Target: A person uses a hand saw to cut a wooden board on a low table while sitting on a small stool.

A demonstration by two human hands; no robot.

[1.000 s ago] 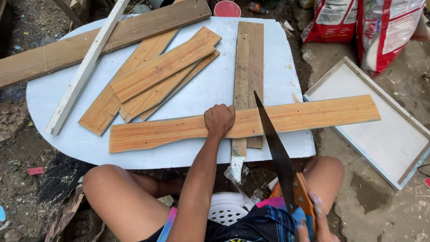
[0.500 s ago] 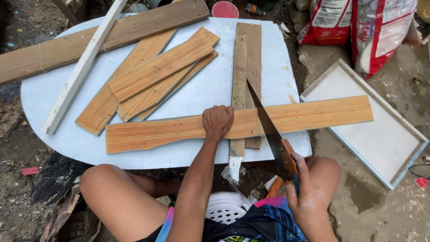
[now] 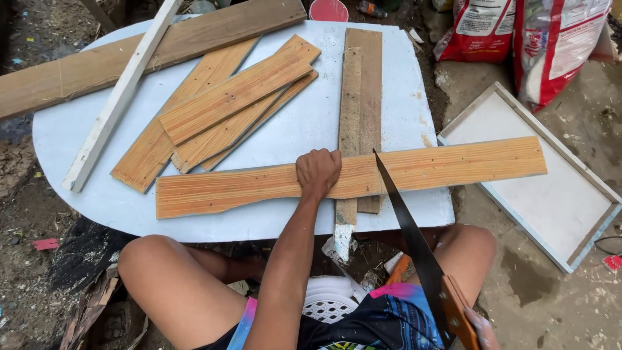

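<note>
— Two hands at work? How do they sit?

— Yes. The left hand (image 3: 318, 172) reaches out from a straight arm and lies knuckles-up on the long plank (image 3: 350, 178), fingers curled over its far edge, pressing it down on the pale table (image 3: 97, 207). The right hand (image 3: 481, 329) is low at the near right edge, mostly cut off; it is closed round the orange handle of the saw (image 3: 407, 233).

— Where is the plank?

— It lies crosswise near the table's near edge, over two narrow boards (image 3: 360, 97), with its right end sticking out past the table above a white tray (image 3: 557, 194).

— And the blade?

— It slants from the handle up and left, its tip on the plank just right of the left hand.

— Changed from half a second ago?

— The right hand has dropped nearer and lower, so the saw is drawn back; the left hand has kept its place.
</note>
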